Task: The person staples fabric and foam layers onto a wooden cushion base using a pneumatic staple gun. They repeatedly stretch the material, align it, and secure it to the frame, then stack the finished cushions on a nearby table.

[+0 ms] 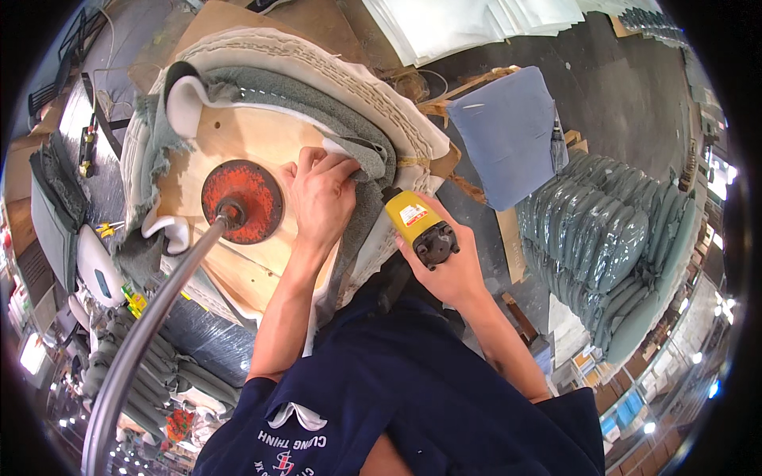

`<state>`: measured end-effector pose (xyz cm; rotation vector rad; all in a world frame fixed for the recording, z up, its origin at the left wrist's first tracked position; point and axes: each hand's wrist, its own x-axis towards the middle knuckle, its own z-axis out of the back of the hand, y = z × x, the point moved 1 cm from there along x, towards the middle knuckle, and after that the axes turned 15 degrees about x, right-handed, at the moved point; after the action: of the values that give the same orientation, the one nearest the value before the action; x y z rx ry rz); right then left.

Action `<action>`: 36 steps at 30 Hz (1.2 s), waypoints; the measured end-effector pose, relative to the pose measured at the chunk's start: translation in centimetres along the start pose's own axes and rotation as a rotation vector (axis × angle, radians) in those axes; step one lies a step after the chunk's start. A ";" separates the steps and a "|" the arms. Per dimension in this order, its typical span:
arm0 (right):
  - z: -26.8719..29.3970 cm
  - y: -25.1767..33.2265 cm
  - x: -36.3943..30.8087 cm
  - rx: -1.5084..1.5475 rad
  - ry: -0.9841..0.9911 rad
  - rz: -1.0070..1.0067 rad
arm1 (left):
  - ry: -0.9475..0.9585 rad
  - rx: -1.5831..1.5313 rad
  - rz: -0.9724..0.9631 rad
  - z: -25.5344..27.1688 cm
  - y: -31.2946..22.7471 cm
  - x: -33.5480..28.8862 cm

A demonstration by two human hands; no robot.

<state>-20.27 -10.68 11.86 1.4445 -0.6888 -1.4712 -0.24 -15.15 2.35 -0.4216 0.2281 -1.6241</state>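
A plywood seat panel lies underside up, with grey-green fabric and white padding around its edge. At the panel's right edge, my left hand is closed, its fingers gripping the folded fabric. My right hand wraps around a yellow and black staple gun. The gun's dark nose points at the fabric edge, close to my left fingers; whether it touches cannot be made out. A round red disc on a bent metal tube presses on the panel's middle.
The metal tube curves down the left side. Cream layered sheets surround the panel. To the right are a blue-grey cushion and a stack of plastic-wrapped grey cushions. White sheets lie at the far side.
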 end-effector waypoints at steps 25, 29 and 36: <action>-3.4 -0.4 6.0 -0.420 0.117 0.235 | 0.273 -0.770 0.185 2.6 5.0 1.1; -3.4 0.5 6.0 -0.513 0.149 0.358 | -0.132 -0.132 0.282 10.3 4.6 -11.2; 2.4 -6.0 0.4 -0.559 0.072 0.444 | -0.366 -1.035 1.619 5.8 -3.6 -33.2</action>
<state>-23.89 -9.12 6.73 0.8430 -0.4618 -1.1335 0.52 18.65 4.58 -0.9382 0.8523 0.2718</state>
